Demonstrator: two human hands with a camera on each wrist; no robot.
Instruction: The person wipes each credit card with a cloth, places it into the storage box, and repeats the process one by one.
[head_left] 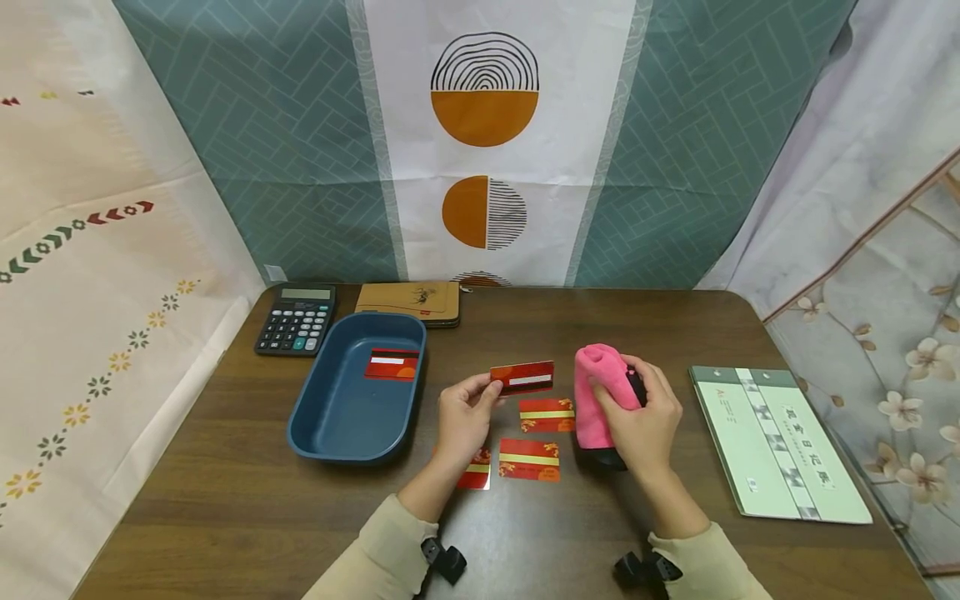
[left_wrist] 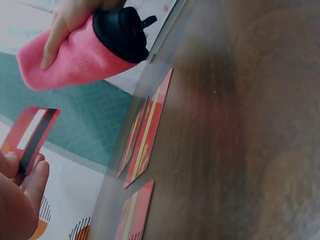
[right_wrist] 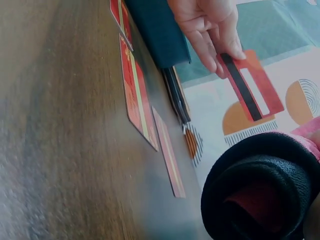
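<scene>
Red card (head_left: 522, 377) was pinched at its left end by the fingers of my left hand (head_left: 463, 421), with the thumb on the side which faced me. These fingers were closed just enough to keep it between them, and the card was raised above the desk (head_left: 225, 517), showing a dark stripe and a white strip. My right hand (head_left: 647, 421) had its fingers curled round a pink soft object (head_left: 596, 412), the thumb pressing its pink front. This object was also held above the desk, and its black hollow end was turned toward me; in the right wrist view something dark red was seen inside, but I cannot tell what it was

Between my two arms, three more cards with a yellow band lay on the desk: a farther card (head_left: 547, 415), a nearer card (head_left: 529, 460), and a half-hidden card (head_left: 476, 475) which my left wrist partly covered. On the left was a blue tray (head_left: 352, 457), and one striped card (head_left: 392, 364) was inside it, near the far right corner. A calculator (head_left: 296, 319) stayed just beside this tray, a brown notebook (head_left: 408, 302) was behind it, and a pale green notebook (head_left: 776, 450) lay on the right
</scene>
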